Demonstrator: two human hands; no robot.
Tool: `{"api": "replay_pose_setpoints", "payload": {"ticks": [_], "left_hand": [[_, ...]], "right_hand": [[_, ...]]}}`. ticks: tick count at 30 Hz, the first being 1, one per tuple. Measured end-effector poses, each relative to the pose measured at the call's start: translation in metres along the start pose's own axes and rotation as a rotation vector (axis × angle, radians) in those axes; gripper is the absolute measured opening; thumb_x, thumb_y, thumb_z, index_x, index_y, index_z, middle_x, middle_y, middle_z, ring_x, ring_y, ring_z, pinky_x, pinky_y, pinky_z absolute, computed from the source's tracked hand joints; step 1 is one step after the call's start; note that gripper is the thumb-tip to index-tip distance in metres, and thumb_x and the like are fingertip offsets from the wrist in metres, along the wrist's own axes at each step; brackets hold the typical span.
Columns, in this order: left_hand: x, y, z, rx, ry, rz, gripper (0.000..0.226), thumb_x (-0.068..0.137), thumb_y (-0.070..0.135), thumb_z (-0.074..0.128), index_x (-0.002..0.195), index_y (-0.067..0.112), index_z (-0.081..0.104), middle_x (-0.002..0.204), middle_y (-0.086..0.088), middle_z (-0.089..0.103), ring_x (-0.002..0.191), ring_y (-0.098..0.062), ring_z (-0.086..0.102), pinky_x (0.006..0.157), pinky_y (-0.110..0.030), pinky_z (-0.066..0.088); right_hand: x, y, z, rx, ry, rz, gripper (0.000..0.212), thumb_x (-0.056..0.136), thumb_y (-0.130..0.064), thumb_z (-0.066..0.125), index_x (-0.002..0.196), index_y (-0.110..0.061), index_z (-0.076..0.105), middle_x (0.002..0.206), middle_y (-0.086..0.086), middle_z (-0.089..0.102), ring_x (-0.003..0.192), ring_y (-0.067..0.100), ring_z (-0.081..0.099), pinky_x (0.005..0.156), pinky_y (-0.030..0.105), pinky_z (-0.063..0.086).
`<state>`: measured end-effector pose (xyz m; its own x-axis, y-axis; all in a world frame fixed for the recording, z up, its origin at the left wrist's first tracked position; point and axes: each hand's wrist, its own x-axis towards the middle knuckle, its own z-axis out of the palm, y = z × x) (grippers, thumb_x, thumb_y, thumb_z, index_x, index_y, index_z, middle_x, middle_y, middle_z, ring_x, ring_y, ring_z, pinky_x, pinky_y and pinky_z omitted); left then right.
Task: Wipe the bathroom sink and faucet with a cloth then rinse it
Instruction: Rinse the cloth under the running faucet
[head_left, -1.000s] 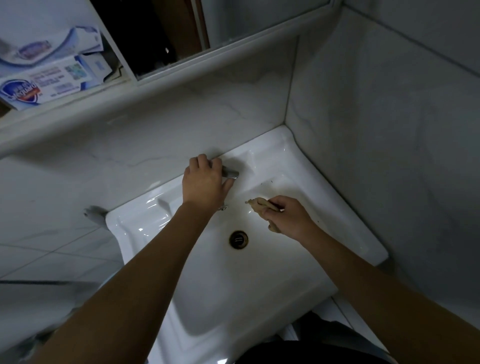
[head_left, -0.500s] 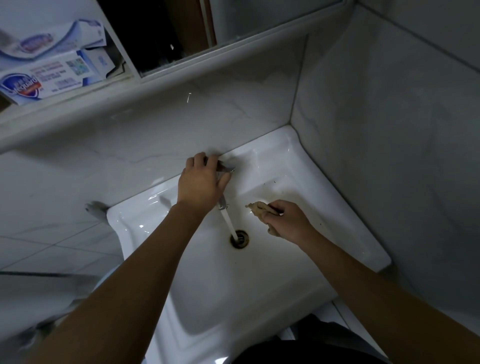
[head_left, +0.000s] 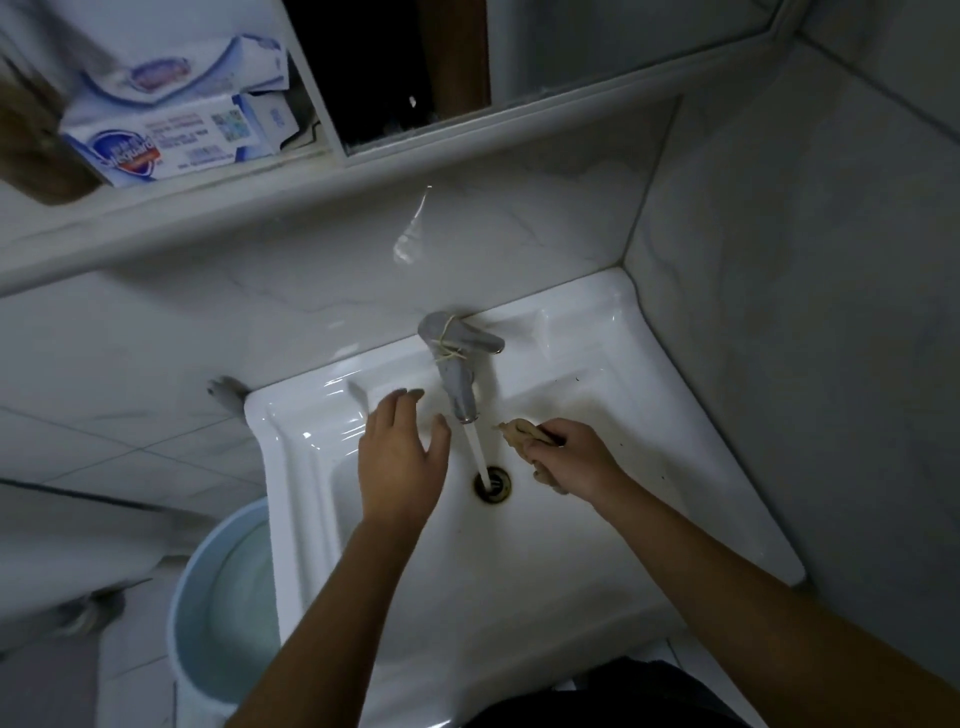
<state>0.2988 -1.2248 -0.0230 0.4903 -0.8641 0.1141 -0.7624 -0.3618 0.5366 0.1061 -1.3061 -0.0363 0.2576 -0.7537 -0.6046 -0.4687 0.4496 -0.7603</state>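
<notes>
Cloth (head_left: 522, 434), small, limp, likely soggy, bunched in right hand's (head_left: 569, 457) grip beside faucet (head_left: 457, 369) stream; left hand (head_left: 400, 457) open, empty.

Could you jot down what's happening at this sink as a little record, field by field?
place: white sink in a tiled corner
faucet: grey, running
water: thin stream falling into the drain
left hand: open, fingers straight, left of the stream, holding nothing
right hand: grips a tan cloth, right of the stream
cloth state: bunched, not under the water
beside sink: light blue bucket, on the left
shelf above: soap boxes
</notes>
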Motion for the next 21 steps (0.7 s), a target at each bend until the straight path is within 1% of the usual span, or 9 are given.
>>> {"api": "replay_pose_setpoints", "payload": {"ticks": [2, 4, 6, 10, 12, 15, 17, 19, 21], "left_hand": [[-0.015, -0.007, 0.001, -0.070, -0.040, -0.156, 0.032, 0.098, 0.034, 0.053, 0.124, 0.017, 0.063, 0.123, -0.001, 0.066, 0.107, -0.024, 0.064, 0.092, -0.038, 0.050], [-0.025, -0.015, 0.004, -0.169, -0.130, -0.365, 0.028, 0.098, 0.037, 0.053, 0.116, 0.020, 0.066, 0.113, 0.003, 0.071, 0.097, -0.017, 0.066, 0.085, -0.032, 0.050], [-0.029, -0.021, 0.007, -0.343, -0.205, -0.539, 0.024, 0.097, 0.039, 0.055, 0.106, 0.021, 0.068, 0.107, 0.002, 0.073, 0.094, -0.015, 0.068, 0.083, -0.033, 0.051], [-0.031, -0.025, 0.008, -0.727, -0.252, -0.786, 0.018, 0.096, 0.037, 0.060, 0.099, 0.020, 0.067, 0.105, -0.004, 0.074, 0.093, -0.020, 0.072, 0.087, -0.041, 0.057], [-0.027, -0.025, 0.011, -0.803, -0.281, -0.830, 0.021, 0.096, 0.039, 0.062, 0.104, 0.020, 0.068, 0.106, -0.003, 0.073, 0.098, -0.021, 0.071, 0.088, -0.041, 0.058], [-0.018, -0.024, 0.019, -0.818, -0.313, -0.823, 0.033, 0.094, 0.044, 0.063, 0.112, 0.017, 0.068, 0.106, -0.002, 0.073, 0.099, -0.019, 0.070, 0.082, -0.034, 0.058], [-0.012, -0.023, 0.027, -0.817, -0.360, -0.814, 0.034, 0.094, 0.044, 0.063, 0.113, 0.017, 0.067, 0.107, -0.003, 0.072, 0.099, -0.018, 0.069, 0.080, -0.033, 0.057], [-0.008, -0.021, 0.035, -0.812, -0.420, -0.823, 0.030, 0.093, 0.041, 0.064, 0.114, 0.019, 0.062, 0.107, -0.003, 0.070, 0.097, -0.017, 0.067, 0.080, -0.033, 0.056], [-0.004, -0.020, 0.043, -0.793, -0.460, -0.829, 0.028, 0.092, 0.036, 0.065, 0.112, 0.017, 0.062, 0.107, -0.005, 0.070, 0.096, -0.020, 0.067, 0.082, -0.036, 0.058]], "right_hand": [[0.006, -0.007, 0.007, 0.010, -0.021, -0.006, 0.016, 0.088, -0.017, 0.061, 0.096, -0.005, 0.066, 0.069, 0.005, 0.066, 0.062, 0.020, 0.064, 0.051, 0.027, 0.045], [0.015, -0.012, 0.017, 0.027, -0.051, -0.015, 0.011, 0.090, -0.012, 0.059, 0.094, -0.004, 0.066, 0.075, 0.009, 0.067, 0.068, 0.025, 0.063, 0.059, 0.036, 0.054], [0.026, -0.015, 0.028, 0.085, -0.101, 0.007, 0.012, 0.092, -0.006, 0.057, 0.095, -0.008, 0.068, 0.086, 0.011, 0.067, 0.075, 0.024, 0.064, 0.071, 0.041, 0.058], [0.047, -0.023, 0.046, 0.202, -0.192, 0.111, 0.020, 0.094, -0.006, 0.057, 0.110, -0.006, 0.067, 0.095, 0.011, 0.067, 0.082, 0.023, 0.065, 0.076, 0.040, 0.059], [0.055, -0.023, 0.054, 0.225, -0.209, 0.170, 0.025, 0.091, -0.012, 0.060, 0.115, -0.010, 0.068, 0.097, 0.012, 0.068, 0.085, 0.025, 0.064, 0.083, 0.043, 0.058], [0.061, -0.018, 0.063, 0.234, -0.247, 0.237, 0.030, 0.090, -0.017, 0.057, 0.117, -0.017, 0.068, 0.095, 0.009, 0.070, 0.084, 0.031, 0.064, 0.075, 0.038, 0.052], [0.064, -0.010, 0.064, 0.326, -0.309, 0.282, 0.030, 0.090, -0.019, 0.056, 0.116, -0.011, 0.068, 0.106, 0.013, 0.072, 0.098, 0.034, 0.068, 0.081, 0.040, 0.055], [0.067, -0.001, 0.062, 0.432, -0.385, 0.300, 0.031, 0.092, -0.026, 0.056, 0.114, -0.008, 0.068, 0.109, 0.013, 0.071, 0.101, 0.031, 0.067, 0.082, 0.039, 0.056], [0.071, 0.004, 0.058, 0.485, -0.485, 0.304, 0.042, 0.097, -0.040, 0.052, 0.125, -0.013, 0.067, 0.124, 0.012, 0.069, 0.110, 0.030, 0.065, 0.088, 0.040, 0.053]]}}
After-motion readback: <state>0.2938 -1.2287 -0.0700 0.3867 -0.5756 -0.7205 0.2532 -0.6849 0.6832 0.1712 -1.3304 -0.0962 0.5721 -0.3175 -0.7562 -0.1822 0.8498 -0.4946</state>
